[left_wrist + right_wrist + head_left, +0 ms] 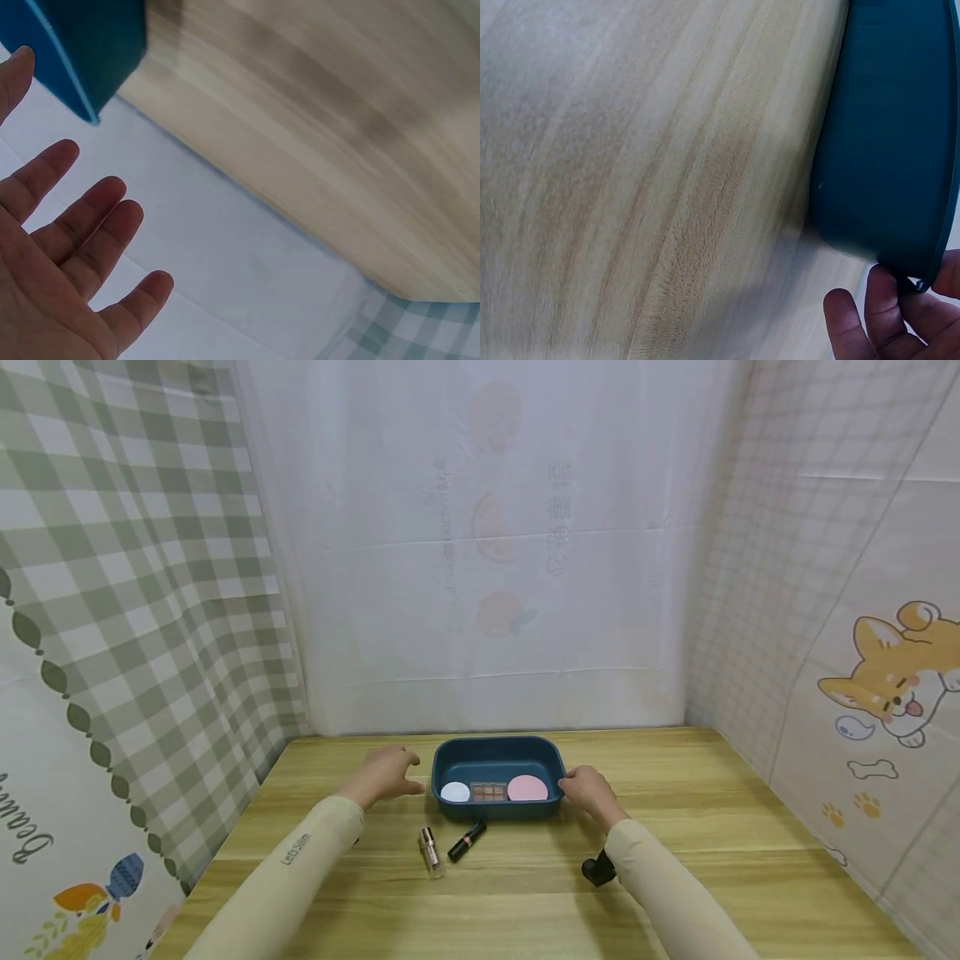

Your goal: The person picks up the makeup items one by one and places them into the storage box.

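Note:
A dark teal plastic tray (pixel 498 811) stands near the back of the table. Along its front wall lie a white round piece (pixel 454 792), a brown palette with small squares (pixel 489 792) and a pink round piece (pixel 527 788). My right hand (pixel 592 793) pinches the tray's right rim; the right wrist view shows thumb and fingers (pixel 883 300) around the rim's corner. To the left of the tray, my left hand (pixel 386 774) is spread with nothing in it. Its fingers (pixel 94 217) are apart from the tray wall (pixel 112 45) in the left wrist view.
In front of the tray lie a clear-and-gold lipstick tube (pixel 431 853) and a black lipstick tube (pixel 467 842). A black object (pixel 598 868) sits partly hidden by the right sleeve. Cloth curtains (pixel 487 610) enclose the wooden table (pixel 517 910) at the back and sides.

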The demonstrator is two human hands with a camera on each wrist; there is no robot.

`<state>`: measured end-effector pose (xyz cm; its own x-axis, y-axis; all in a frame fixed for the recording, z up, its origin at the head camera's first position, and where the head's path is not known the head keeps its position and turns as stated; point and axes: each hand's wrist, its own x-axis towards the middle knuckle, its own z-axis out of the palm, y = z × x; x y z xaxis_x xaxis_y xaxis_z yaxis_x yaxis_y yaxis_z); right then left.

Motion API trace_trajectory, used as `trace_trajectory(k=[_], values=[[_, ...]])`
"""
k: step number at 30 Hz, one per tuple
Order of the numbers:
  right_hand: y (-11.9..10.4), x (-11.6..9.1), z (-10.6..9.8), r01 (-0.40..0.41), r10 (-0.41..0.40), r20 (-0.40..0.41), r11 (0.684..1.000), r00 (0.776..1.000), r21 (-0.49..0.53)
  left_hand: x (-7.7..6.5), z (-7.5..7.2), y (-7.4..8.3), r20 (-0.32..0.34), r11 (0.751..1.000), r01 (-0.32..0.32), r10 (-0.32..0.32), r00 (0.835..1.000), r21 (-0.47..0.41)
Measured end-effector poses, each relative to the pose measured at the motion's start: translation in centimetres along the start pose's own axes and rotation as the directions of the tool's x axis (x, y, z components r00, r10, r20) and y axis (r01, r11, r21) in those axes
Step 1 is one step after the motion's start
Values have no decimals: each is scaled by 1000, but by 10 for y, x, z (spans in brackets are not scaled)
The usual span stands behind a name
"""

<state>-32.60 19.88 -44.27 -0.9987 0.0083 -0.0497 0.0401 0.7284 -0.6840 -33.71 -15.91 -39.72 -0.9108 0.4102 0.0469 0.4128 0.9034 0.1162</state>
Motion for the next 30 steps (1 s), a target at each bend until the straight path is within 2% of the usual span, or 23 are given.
trace_trajectory(k=[7, 13, 17, 22, 30], values=[[0, 1, 0, 6, -6, -6, 1000, 1000, -9, -24, 10, -12, 58, 1000, -20, 20, 998, 0], [0, 1, 0, 1, -1, -7, 1000, 1000, -3, -37, 25, -5, 85, 996, -71, 76, 993, -57], [0, 0, 0, -2, 2, -3, 1000, 1000, -3, -42, 34, 2, 65, 986, -160, 163, 985, -44], [0, 0, 0, -6, 6, 1, 1000, 1000, -9, -47, 44, 8, 25, 962, -272, 272, 962, 11], [-1, 0, 0, -5, 5, 1, 1000, 1000, -8, -49, 54, 11, -32, 932, -357, 359, 933, 59]])
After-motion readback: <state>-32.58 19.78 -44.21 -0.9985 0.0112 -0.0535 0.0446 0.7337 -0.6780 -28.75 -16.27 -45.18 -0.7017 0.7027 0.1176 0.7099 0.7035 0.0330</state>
